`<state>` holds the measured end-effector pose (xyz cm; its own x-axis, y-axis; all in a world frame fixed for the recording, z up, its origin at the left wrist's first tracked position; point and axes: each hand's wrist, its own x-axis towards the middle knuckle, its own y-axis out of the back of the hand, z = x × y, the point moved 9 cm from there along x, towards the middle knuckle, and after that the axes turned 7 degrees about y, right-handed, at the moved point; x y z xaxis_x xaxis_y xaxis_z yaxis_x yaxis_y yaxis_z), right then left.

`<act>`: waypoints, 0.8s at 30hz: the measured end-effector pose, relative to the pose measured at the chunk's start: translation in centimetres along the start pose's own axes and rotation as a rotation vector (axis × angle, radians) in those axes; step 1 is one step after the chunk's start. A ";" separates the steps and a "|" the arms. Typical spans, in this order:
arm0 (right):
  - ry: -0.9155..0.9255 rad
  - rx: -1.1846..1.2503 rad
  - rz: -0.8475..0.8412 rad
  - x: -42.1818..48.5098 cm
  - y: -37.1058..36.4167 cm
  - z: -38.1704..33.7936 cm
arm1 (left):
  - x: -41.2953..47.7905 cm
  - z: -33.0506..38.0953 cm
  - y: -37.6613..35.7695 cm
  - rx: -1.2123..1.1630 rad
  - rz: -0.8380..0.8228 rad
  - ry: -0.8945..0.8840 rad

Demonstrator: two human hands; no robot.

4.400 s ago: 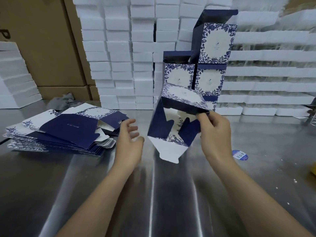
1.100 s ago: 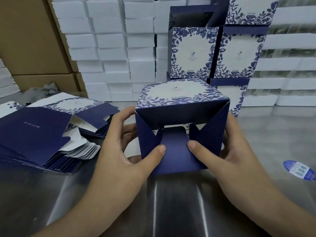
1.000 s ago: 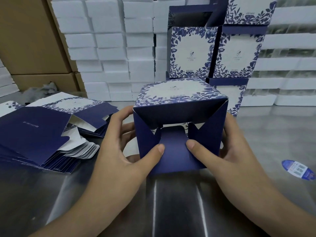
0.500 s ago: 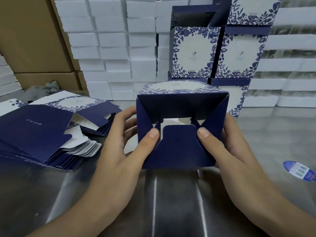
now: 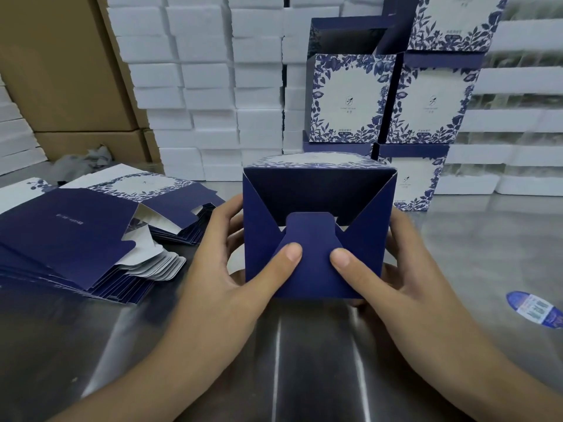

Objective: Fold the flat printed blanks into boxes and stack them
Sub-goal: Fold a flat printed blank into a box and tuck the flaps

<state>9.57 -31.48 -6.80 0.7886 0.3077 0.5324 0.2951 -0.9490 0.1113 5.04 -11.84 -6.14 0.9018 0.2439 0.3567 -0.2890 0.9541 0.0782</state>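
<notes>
A navy box with a blue floral print [image 5: 318, 193] lies on its side in front of me, its bottom facing me. My left hand [image 5: 219, 269] grips its left side and my right hand [image 5: 396, 278] grips its right side. Both thumbs press the tongue-shaped bottom flap [image 5: 313, 239] against the folded side flaps. A pile of flat printed blanks [image 5: 76, 229] lies on the steel table [image 5: 304, 360] to my left. Several folded boxes [image 5: 393, 99] stand stacked behind the box I hold.
White foam blocks [image 5: 213, 86] are stacked along the back wall, with more at the right. Brown cartons [image 5: 61, 71] stand at the back left. A blue oval sticker [image 5: 534, 310] lies on the table at the right. A crumpled grey rag [image 5: 82, 159] lies behind the blanks.
The bottom flap has swung up flatter against the box's bottom. Both thumbs slid inward and down onto that flap. The box tipped so its bottom faces me more squarely.
</notes>
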 end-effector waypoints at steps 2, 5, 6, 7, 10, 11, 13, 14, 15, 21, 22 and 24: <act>-0.006 0.010 0.009 0.1 0.1 0.1 | 0.0 0.1 0.0 0.006 0.006 -0.009; -0.026 0.013 0.018 0.1 0.1 0.4 | 0.1 0.1 0.1 0.016 0.016 -0.016; -0.031 0.017 0.023 0.1 0.1 0.4 | 0.1 0.1 0.1 0.016 0.018 -0.016; -0.033 0.023 0.028 0.1 0.1 0.4 | 0.2 0.1 0.1 0.016 0.018 -0.017; -0.042 0.041 0.029 0.1 0.0 0.2 | 0.1 0.2 0.1 0.031 0.017 -0.015; -0.042 0.050 0.029 0.1 0.0 0.3 | 0.1 0.2 0.1 0.036 0.016 -0.016; -0.040 0.067 0.032 0.0 0.0 0.4 | 0.1 0.1 0.2 0.039 0.019 -0.016; -0.042 0.071 0.034 0.0 0.0 0.4 | 0.1 0.0 0.3 0.044 0.021 -0.017; -0.037 0.075 0.036 0.0 0.1 0.4 | 0.2 0.0 0.3 0.049 0.023 -0.020; -0.011 0.046 0.028 0.2 0.0 0.0 | 0.2 0.1 0.2 0.013 0.007 -0.035; -0.004 0.035 0.028 0.2 0.1 -0.1 | 0.2 0.1 0.1 -0.010 -0.003 -0.033; -0.008 0.004 0.025 -0.1 0.0 -0.3 | 0.2 0.1 0.1 -0.071 -0.017 -0.027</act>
<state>9.31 -31.56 -6.56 0.7998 0.2843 0.5286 0.2773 -0.9561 0.0947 5.13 -11.73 -5.99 0.8970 0.2240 0.3811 -0.2498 0.9681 0.0189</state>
